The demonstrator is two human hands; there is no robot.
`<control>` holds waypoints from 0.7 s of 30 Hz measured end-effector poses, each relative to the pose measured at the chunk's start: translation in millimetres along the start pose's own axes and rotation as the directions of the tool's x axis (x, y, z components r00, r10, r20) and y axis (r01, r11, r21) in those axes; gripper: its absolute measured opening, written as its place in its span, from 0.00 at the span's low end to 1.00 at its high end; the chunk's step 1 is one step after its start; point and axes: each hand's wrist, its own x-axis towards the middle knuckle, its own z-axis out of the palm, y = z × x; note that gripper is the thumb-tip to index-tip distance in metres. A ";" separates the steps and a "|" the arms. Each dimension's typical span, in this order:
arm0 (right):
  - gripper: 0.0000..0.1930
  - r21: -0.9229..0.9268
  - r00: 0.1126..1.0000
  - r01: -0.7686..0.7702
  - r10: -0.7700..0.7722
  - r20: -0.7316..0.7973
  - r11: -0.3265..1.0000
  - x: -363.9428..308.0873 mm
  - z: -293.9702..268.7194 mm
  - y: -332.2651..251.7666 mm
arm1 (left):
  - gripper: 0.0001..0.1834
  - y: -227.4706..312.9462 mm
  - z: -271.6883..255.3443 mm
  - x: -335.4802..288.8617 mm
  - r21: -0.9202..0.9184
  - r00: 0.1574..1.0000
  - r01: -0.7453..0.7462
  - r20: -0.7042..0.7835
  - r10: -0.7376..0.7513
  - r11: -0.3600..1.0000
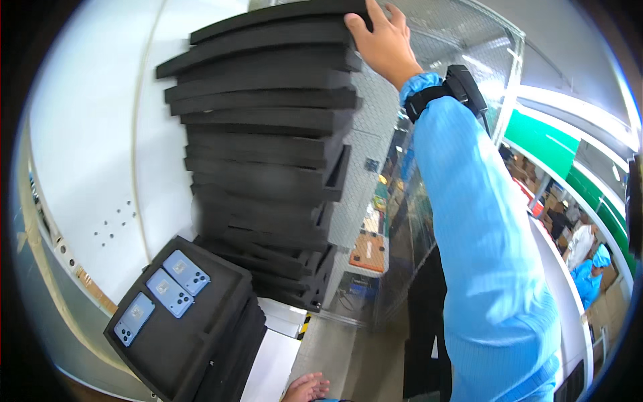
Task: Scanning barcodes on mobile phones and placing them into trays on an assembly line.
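A tall, uneven stack of black foam trays [261, 147] rises in front of me. My right hand [387, 43] is raised at its upper right corner, thumb and fingers apart; the thumb overlaps the top tray's end. Some fingertips run out of the picture, and whether they press on the tray is not clear. Low at the bottom edge, my left hand [307, 388] shows loosely spread fingers with nothing in them. To the left, a lower pile of black trays [194, 321] carries three light blue phones [171, 293], lying with their camera sides up.
A white panel [87, 167] stands at the left. Behind the stack is a clear-walled enclosure [442, 40], with an orange-brown board [368, 252] visible low down. A white surface [271, 365] lies beside the lower pile. Far right, a person in blue [589, 278] is among cartons.
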 end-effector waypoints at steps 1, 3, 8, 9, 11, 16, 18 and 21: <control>0.33 0.018 0.991 0.123 -0.121 -0.055 0.992 -8.1 -9.7 5.8 | 0.19 5.4 -1.9 8.6 0.018 1.000 0.026 -0.015 -0.026 0.999; 0.30 0.085 0.988 0.156 -0.154 -0.023 0.984 -46.5 -39.0 -20.4 | 0.19 9.3 -18.6 20.5 0.059 0.999 0.008 -0.045 -0.005 0.998; 0.14 0.103 0.784 0.323 -0.327 0.528 0.941 -157.2 -199.6 7.3 | 0.16 25.1 15.2 52.7 0.090 0.999 0.022 0.035 -0.025 0.996; 0.11 0.160 0.756 0.318 -0.352 0.551 0.934 -190.6 -233.3 19.0 | 0.15 23.6 17.7 57.6 0.146 0.997 0.044 0.054 -0.052 0.988; 0.05 -0.054 0.739 0.164 -0.086 0.669 0.985 -241.8 -327.2 25.9 | 0.15 16.4 49.7 74.2 0.236 0.981 0.118 0.125 -0.151 0.965; 0.10 -0.651 0.261 -0.629 0.905 0.336 0.424 -403.3 -513.1 21.0 | 0.11 13.2 141.0 106.9 0.617 0.922 -0.200 0.381 -0.067 0.762; 0.11 -0.721 0.161 -0.644 0.966 0.201 0.257 -457.4 -538.6 -5.9 | 0.09 18.3 190.6 127.0 0.634 0.757 -0.562 0.653 0.021 0.531; 0.19 -0.793 -0.027 -0.602 0.990 0.138 0.094 -493.5 -528.0 -43.2 | 0.12 20.8 296.7 169.6 0.314 0.319 -0.945 0.947 0.045 0.090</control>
